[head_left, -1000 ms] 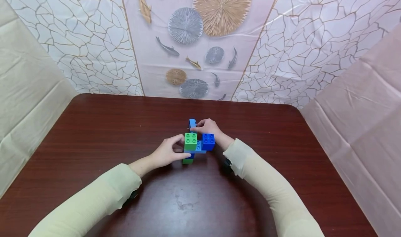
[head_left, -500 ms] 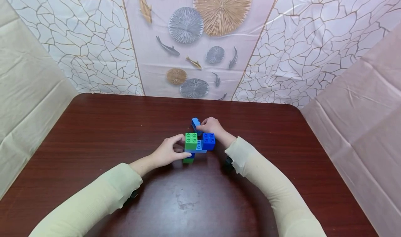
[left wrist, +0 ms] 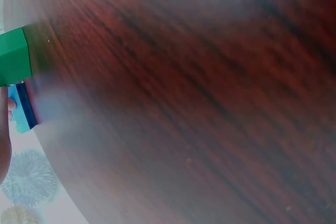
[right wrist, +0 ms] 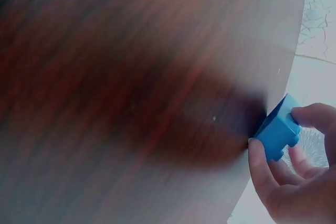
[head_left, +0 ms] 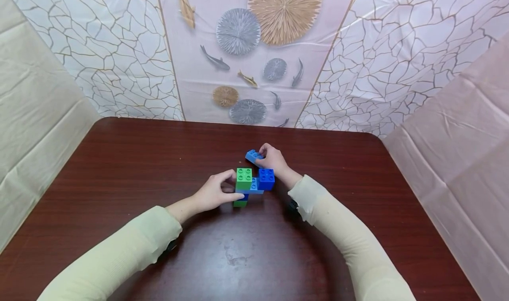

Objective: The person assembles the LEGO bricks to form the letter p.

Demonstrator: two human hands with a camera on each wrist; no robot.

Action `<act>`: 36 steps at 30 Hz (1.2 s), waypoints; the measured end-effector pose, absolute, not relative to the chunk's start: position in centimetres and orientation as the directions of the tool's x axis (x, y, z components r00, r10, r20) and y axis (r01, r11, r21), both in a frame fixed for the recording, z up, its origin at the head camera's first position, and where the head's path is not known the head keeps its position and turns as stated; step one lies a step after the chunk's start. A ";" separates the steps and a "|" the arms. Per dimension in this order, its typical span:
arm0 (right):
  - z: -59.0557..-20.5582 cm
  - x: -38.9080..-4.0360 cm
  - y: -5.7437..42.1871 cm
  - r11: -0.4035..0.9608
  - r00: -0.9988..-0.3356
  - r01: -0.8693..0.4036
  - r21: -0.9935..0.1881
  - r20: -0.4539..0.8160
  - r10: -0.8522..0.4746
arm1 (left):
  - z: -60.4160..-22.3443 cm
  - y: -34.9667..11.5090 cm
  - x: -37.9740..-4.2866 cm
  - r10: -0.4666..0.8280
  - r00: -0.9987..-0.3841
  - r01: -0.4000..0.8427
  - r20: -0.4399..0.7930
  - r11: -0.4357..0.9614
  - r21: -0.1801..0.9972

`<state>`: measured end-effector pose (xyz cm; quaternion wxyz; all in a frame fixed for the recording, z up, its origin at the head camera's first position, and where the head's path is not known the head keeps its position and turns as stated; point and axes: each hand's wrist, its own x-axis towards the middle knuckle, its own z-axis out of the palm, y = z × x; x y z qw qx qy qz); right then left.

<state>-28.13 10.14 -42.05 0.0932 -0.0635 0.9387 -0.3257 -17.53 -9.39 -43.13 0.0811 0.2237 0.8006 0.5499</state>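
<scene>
My left hand [head_left: 212,192] grips a small stack of toy building bricks from its left side, thumb in front. The stack has a light green brick [head_left: 244,178] on top, a dark blue brick [head_left: 266,179] at the upper right and a light blue brick [head_left: 254,185] between and below them. Lower down are another dark blue and a green brick, partly covered by the thumb. Behind the stack my right hand [head_left: 275,161] pinches a separate light blue brick [head_left: 253,156]. In the right wrist view this pinched brick [right wrist: 277,132] sits between thumb and fingers, studs toward the palm.
A dark reddish-brown table [head_left: 139,159] lies under both hands. Beyond its far edge hangs a patterned cloth backdrop [head_left: 238,66], and plain pale cloth [head_left: 457,137] stands at the sides.
My right hand has moved the light blue brick slightly right and turned it from upright lengthwise to a slant, so its studs now show. The left hand and stack have stayed nearly still.
</scene>
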 end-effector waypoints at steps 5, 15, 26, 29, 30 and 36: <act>-42.0 -28.4 10.6 0.778 -0.967 -0.008 -0.629 -0.193 -0.166 | -43.1 -9.4 -17.5 0.449 -0.885 0.277 0.123 0.295 0.915; -40.9 -28.5 12.2 0.655 -0.979 -0.014 -0.755 -0.121 -0.161 | -42.9 -9.2 -17.3 0.437 -0.893 0.267 0.111 0.312 0.912; -38.5 -28.0 14.1 0.589 -0.986 -0.059 -0.806 -0.047 -0.162 | -39.4 -9.0 -15.6 0.435 -0.897 0.254 0.084 0.350 0.902; -37.5 -27.7 14.6 0.560 -0.986 -0.078 -0.825 -0.020 -0.167 | -40.3 -9.1 -16.0 0.433 -0.896 0.261 0.097 0.339 0.904; -37.2 -27.6 14.7 0.552 -0.986 -0.083 -0.830 -0.011 -0.165 | -40.8 -9.1 -16.2 0.433 -0.896 0.263 0.101 0.334 0.905; -34.2 -26.6 15.7 0.533 -0.985 -0.117 -0.838 0.031 -0.169 | -42.8 -9.2 -17.3 0.433 -0.895 0.262 0.106 0.317 0.912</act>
